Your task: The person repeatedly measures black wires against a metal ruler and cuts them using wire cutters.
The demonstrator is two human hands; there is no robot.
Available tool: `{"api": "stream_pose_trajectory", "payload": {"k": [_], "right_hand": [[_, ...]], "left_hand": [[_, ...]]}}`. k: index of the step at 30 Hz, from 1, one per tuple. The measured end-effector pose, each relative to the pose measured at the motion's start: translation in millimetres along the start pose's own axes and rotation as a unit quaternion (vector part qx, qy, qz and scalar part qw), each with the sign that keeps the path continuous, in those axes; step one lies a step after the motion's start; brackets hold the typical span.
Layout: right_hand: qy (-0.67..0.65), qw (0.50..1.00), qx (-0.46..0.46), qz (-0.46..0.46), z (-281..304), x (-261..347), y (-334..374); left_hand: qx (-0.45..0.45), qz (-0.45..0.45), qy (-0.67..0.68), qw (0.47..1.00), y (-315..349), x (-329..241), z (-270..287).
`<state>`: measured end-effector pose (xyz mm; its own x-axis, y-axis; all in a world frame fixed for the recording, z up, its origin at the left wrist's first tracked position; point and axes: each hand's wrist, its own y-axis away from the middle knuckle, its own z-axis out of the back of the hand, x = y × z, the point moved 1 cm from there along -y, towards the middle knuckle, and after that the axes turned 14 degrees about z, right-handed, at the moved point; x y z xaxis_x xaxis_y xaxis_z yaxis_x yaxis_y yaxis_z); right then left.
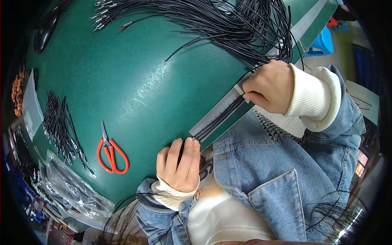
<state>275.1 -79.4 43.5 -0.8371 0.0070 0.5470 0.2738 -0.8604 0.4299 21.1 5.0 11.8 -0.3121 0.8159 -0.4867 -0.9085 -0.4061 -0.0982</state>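
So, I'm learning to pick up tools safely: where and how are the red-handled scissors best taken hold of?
Probably by the red handle loops, coming from the person's near side, with the closer left hand: the scissors lie flat, loops toward the person, pointed blades facing away.

Right hand [269,87] clasps black wires [220,117] along ruler [213,115]; left hand [178,165] at end.

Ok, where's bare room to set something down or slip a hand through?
Widest: the green tabletop between the red-handled scissors, long black wires and metal ruler. A narrower strip separates the scissors from short terminal-tipped wires. Crowded: left side, with those wires and plastic bags; top, under the long wires; ruler, between left hand and right hand.
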Motion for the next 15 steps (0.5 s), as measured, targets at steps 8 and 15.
{"api": "stream_pose_trajectory", "payload": {"k": [8, 15], "right_hand": [[-0.007, 1.000, -0.022, -0.013, -1.4, 1.4, -0.2], [-0.021, 0.999, 0.000, -0.042, -4.1, -1.4, -0.9]], "left_hand": [[0.000, 0.002, -0.010, 1.000, 3.0, -1.1, 2.7], [0.009, -0.003, -0.011, 1.000, 1.5, -0.3, 1.5]]}}
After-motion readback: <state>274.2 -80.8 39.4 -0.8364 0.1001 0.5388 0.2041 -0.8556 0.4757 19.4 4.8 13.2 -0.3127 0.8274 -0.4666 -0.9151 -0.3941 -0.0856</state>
